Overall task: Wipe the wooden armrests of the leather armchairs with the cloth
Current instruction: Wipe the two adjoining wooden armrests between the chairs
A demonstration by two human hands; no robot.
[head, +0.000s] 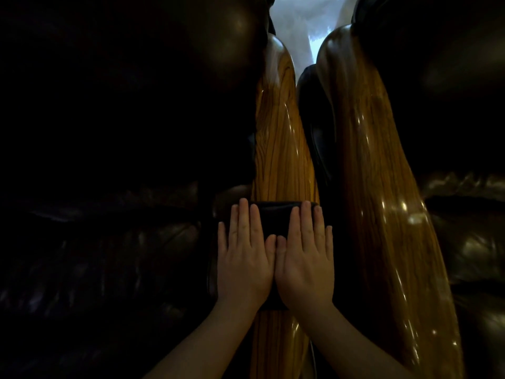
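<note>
I see my left hand (244, 255) and right hand (304, 258) flat, grip released, pressing the dark cloth (276, 217) onto the left wooden armrest (281, 149); I'd keep even pressure, sliding along the grain.

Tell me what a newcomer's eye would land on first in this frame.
First, the two hands, left hand and right hand, pressed flat side by side on a dark cloth at lower centre. The cloth lies across the left wooden armrest. A second glossy armrest runs beside it on the right, with dark leather on either side.
</note>
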